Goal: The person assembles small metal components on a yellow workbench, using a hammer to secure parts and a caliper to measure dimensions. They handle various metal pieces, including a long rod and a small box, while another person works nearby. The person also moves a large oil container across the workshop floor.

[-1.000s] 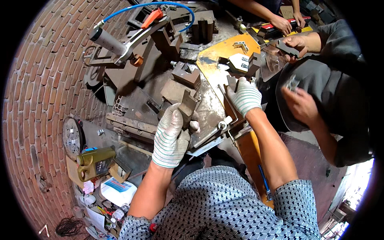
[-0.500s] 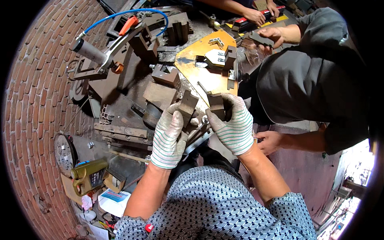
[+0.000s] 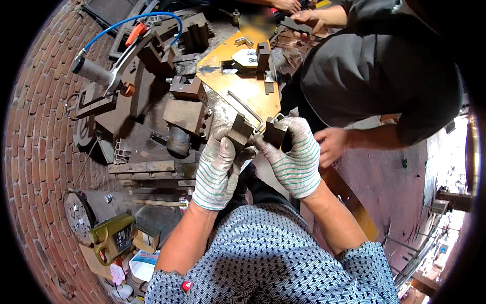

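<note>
Gloves on both my hands, striped knit ones, seen from the head camera looking down. My left hand (image 3: 217,169) is clenched around a dark metal block (image 3: 239,130), which sticks up past my fingers at about twelve o'clock from the palm. My right hand (image 3: 293,157) grips a second dark block (image 3: 275,133) the same way, just beside the first, the two nearly touching above my lap. A bent steel rod (image 3: 246,108) runs from between the blocks up toward eleven o'clock, over the orange plate (image 3: 253,91); I cannot tell whether it is joined to either block.

At ten o'clock from my hands the table (image 3: 147,147) carries heavy steel jigs, and farther out a grey air tool (image 3: 93,71) with a blue hose (image 3: 126,20). At two o'clock a co-worker in a dark top leans in, one bare hand (image 3: 331,144) just beside my right glove.

Risks as I judge them: the blocks look heavy and are held only at their lower ends, so a slack grip could drop one onto my legs. That bare hand so close could be pinched if the blocks swing together, and the rod end could snag a glove.
</note>
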Demonstrator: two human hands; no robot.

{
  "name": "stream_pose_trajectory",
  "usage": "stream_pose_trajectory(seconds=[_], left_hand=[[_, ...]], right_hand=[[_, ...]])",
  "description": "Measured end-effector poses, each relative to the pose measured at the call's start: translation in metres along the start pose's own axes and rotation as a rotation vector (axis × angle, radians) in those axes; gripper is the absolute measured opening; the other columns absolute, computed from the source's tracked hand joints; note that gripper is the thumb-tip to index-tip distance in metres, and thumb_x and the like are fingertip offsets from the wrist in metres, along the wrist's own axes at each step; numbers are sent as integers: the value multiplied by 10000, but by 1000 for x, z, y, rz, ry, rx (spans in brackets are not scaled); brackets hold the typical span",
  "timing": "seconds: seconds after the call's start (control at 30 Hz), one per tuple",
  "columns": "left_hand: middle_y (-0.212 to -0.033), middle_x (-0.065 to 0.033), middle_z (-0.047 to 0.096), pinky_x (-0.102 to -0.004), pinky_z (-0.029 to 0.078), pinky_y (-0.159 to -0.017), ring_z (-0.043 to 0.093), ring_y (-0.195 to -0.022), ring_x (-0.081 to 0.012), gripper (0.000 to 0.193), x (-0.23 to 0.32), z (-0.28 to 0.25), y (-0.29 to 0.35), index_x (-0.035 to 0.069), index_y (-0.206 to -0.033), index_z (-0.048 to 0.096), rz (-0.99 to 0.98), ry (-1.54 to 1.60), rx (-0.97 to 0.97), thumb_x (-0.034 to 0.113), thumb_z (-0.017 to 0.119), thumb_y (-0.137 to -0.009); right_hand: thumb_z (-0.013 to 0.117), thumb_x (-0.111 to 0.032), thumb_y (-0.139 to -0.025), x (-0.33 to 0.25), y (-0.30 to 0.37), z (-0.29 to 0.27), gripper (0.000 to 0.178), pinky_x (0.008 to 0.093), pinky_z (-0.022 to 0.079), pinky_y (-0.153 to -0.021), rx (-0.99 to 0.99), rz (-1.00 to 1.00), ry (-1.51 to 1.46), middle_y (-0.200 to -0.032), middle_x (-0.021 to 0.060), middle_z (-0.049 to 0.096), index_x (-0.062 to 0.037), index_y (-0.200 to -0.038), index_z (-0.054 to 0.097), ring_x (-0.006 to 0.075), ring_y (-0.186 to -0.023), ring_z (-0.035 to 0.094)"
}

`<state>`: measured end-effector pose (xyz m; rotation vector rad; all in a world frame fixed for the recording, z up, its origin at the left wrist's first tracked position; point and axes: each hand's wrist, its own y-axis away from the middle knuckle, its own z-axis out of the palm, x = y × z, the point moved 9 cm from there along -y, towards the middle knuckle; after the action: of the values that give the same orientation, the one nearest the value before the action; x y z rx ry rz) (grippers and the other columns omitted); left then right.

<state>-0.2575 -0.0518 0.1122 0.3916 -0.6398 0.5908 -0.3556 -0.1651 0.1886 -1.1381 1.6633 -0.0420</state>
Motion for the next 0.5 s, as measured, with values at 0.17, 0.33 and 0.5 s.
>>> stream_pose_trajectory(seconds=[0.17, 0.33, 0.5], left_hand=[[-1271, -79, 615, -379, 501, -988, 603, -1143, -202, 415, -18, -5, 1, 107, -1319, 529, -41, 28, -143, 350, 606, -992], [-1278, -73, 613, -361, 494, -1008, 598, -1163, -196, 347, -28, 10, 1, 98, -1307, 548, -49, 106, -128, 301, 563, -1026], [-1289, -59, 602, -357, 479, -1025, 580, -1182, -186, 401, -39, 21, -3, 103, -1334, 534, -88, 52, -178, 341, 576, -1014]], right_hand=[[802, -73, -777, -15, 8, -12, 371, 386, 513, -734, -57, 28, 111, -927, 161, 616, -43, -1096, 613, 333, -826, 626], [797, -103, -790, -18, 12, -20, 370, 394, 523, -744, -44, 34, 137, -943, 160, 626, -43, -1112, 626, 329, -837, 645], [761, -121, -827, -16, 12, -30, 335, 395, 533, -769, -64, 19, 158, -964, 160, 645, -32, -1124, 636, 334, -867, 654]])
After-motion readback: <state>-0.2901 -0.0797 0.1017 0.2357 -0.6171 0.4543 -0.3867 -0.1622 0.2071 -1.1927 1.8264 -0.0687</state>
